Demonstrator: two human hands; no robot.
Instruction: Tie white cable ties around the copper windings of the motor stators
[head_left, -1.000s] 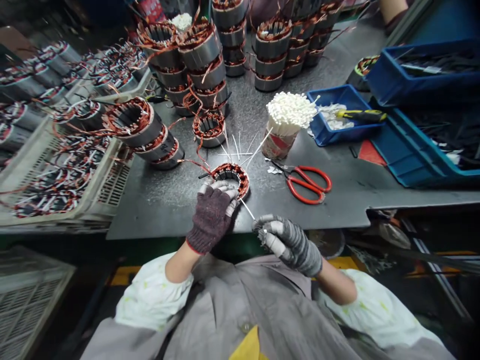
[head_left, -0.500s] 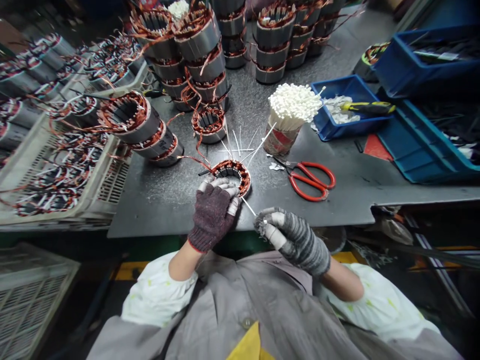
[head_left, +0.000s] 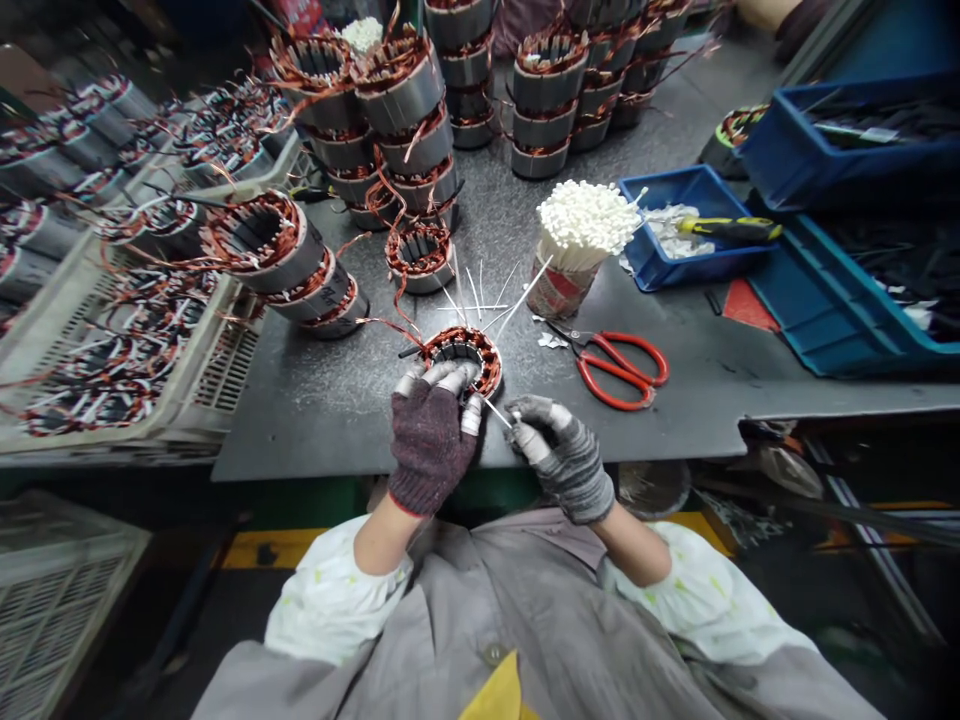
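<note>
A motor stator (head_left: 487, 362) with copper windings lies on the metal bench near its front edge. My left hand (head_left: 435, 430), in a dark maroon glove with taped fingertips, grips the stator's near left side, fingers reaching over the ring. A thin white cord (head_left: 496, 412) runs from the stator's near side to my right hand (head_left: 559, 450), gloved in grey stripes, which pinches its end between thumb and fingers. Several white strands (head_left: 480, 290) lie on the bench just behind the stator. To the right are red-handled scissors (head_left: 622, 370), touched by neither hand.
A bundle of white cords (head_left: 589, 220) stands in a round holder behind the scissors. Stacked stators (head_left: 405, 110) rise at the back. A crate of stators (head_left: 210, 350) is at left. Blue bins (head_left: 697, 250) sit at right, one with a yellow-and-black tool (head_left: 731, 230) on it.
My right hand has moved left and slightly up, closer to the stator, still pinching the cord. My left hand stays on the stator. The view has shifted slightly.
</note>
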